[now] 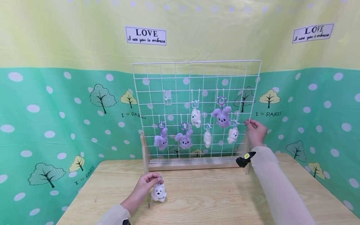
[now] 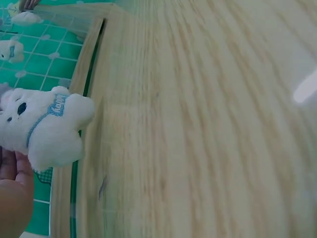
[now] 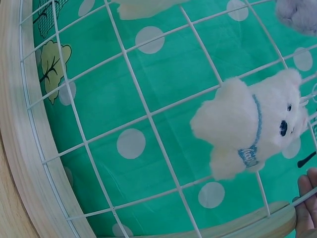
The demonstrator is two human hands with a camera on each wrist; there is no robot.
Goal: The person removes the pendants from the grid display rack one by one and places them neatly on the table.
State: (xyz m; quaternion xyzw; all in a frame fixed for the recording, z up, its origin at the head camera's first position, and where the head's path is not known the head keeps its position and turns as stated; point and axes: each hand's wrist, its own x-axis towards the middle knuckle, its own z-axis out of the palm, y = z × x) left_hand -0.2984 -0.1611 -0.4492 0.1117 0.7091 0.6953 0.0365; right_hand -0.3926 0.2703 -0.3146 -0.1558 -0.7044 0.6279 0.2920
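My left hand [image 1: 144,187] pinches the top of a white plush dog keychain [image 1: 159,193], which hangs over the table in front of the rack. In the left wrist view the same plush dog [image 2: 54,129] shows a blue collar band with lettering. My right hand [image 1: 256,132] grips the right side of a white wire grid rack [image 1: 197,62]. Purple rabbit plush keychains [image 1: 222,118] and white plush dogs [image 1: 196,118] hang from hooks on the grid. One hanging white dog [image 3: 252,124] is close to my right hand [image 3: 307,203] in the right wrist view.
The grid stands in a wooden base [image 1: 194,164] at the back of the wooden table [image 1: 208,200]. A white hook [image 1: 167,100] is on the grid's upper left. Behind is a green and yellow curtain [image 1: 70,115] with dots and trees.
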